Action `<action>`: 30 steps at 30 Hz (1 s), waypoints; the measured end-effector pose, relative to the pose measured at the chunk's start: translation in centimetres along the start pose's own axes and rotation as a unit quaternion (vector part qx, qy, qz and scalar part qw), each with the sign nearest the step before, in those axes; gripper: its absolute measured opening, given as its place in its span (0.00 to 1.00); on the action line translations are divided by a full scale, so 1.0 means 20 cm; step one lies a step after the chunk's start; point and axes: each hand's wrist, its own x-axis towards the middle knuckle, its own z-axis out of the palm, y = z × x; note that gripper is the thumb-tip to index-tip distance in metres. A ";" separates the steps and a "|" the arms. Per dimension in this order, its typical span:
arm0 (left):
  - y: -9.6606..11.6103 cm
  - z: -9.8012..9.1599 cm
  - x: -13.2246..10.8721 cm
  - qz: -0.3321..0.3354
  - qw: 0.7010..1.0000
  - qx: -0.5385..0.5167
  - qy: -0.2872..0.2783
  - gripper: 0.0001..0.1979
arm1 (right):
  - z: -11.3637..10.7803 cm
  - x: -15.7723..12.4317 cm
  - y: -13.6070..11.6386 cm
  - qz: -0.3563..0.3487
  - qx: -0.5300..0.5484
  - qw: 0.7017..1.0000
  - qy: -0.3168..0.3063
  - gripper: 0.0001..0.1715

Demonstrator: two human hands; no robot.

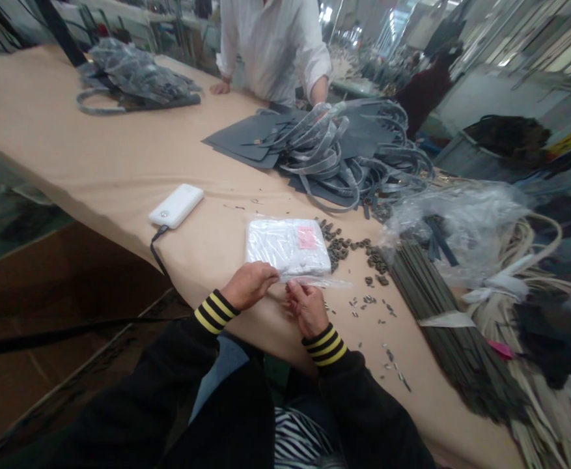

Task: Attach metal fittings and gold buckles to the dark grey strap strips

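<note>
A flat white package in a clear plastic bag point(278, 244), with a pink label point(306, 238) on top, lies on the table in front of me. My left hand point(252, 285) pinches the near edge of the bag between thumb and fingers. Close by on the right, my right hand point(308, 307) is closed on the bag's loose plastic flap point(321, 281). What lies inside the fingertips is partly hidden. Small dark metal pieces point(336, 249) are heaped against the package's right side, and shiny small parts point(363, 301) are scattered nearer me.
A white power bank point(176, 206) with a black cable sits left on the table point(94, 169). Grey strapped pieces point(324, 143) are piled ahead, where a person in white point(270, 52) stands. Bundled dark strips point(454, 326) and cords lie right; a plastic-wrapped pile point(129, 75) lies far left.
</note>
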 end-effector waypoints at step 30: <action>-0.15 0.07 0.10 -0.024 0.991 -0.033 0.127 0.08 | 0.12 -0.07 0.06 0.027 0.053 0.998 0.030 0.15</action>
